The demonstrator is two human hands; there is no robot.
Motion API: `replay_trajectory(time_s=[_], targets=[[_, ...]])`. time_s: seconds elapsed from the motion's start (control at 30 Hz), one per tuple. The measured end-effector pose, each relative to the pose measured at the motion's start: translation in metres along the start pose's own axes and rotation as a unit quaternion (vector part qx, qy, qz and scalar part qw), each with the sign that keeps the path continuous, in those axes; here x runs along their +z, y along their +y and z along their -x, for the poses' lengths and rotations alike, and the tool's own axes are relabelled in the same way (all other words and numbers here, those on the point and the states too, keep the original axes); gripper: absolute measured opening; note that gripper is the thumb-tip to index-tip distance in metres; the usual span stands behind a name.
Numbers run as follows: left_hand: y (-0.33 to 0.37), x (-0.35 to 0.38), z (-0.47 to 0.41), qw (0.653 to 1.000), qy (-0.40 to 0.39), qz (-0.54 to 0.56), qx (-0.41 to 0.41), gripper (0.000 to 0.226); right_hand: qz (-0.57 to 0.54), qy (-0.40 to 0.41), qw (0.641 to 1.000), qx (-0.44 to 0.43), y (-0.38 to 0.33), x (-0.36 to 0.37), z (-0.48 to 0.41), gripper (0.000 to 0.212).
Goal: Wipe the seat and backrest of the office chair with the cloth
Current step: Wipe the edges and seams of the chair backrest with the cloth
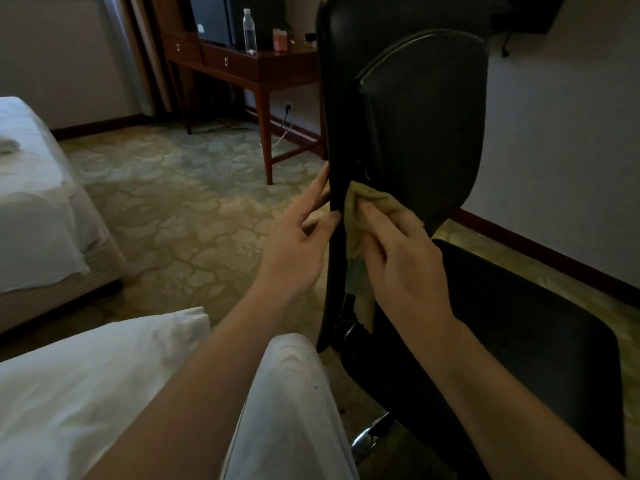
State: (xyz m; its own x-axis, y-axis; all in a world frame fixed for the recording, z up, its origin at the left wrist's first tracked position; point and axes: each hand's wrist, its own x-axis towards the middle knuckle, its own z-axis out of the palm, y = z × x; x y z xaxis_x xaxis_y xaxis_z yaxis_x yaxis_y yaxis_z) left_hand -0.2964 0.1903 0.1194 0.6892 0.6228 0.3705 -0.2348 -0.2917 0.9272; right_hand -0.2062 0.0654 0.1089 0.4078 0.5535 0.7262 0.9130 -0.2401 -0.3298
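Far left: bed [31, 202] with white bedding. Rear: wooden counter [277, 69] carrying a clear water bottle [249, 31] and a pink container [280, 39]. Foreground centre: person's knee [294, 393] in pale trousers.

Left hand [294, 251]: fingers [320, 183] straight and spread, tips touching the left edge of the black backrest [426, 126].

Cloth [356, 209], yellowish, lies bunched against the lower left of the backrest, one end hanging down towards the seat joint.

Right hand [401, 261]: fingers [372, 220] curled onto the cloth, pressing it to the backrest.

Right: seat [519, 323], black, below and beside the right hand.
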Motion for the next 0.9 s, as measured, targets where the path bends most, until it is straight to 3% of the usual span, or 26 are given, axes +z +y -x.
replay_trajectory(time_s=[0.33, 0.43, 0.6, 0.9], targets=[[-0.001, 0.0, 0.002, 1.0, 0.005, 0.0, 0.001, 0.064, 0.059, -0.072, 0.996, 0.011, 0.011, 0.03, 0.03, 0.046], [0.0, 0.001, 0.003, 1.0, -0.002, -0.001, -0.003, 0.065, 0.038, -0.063, 0.997, 0.026, 0.017, 0.021, 0.044, 0.041], [-0.001, 0.003, 0.005, 1.0, 0.008, -0.019, 0.002, 0.067, -0.004, 0.021, 0.999, 0.026, 0.016, 0.002, 0.042, 0.038], [-0.004, 0.002, 0.005, 1.0, 0.005, -0.007, 0.013, 0.064, 0.056, -0.042, 0.997, 0.027, 0.0, 0.024, 0.02, 0.049]])
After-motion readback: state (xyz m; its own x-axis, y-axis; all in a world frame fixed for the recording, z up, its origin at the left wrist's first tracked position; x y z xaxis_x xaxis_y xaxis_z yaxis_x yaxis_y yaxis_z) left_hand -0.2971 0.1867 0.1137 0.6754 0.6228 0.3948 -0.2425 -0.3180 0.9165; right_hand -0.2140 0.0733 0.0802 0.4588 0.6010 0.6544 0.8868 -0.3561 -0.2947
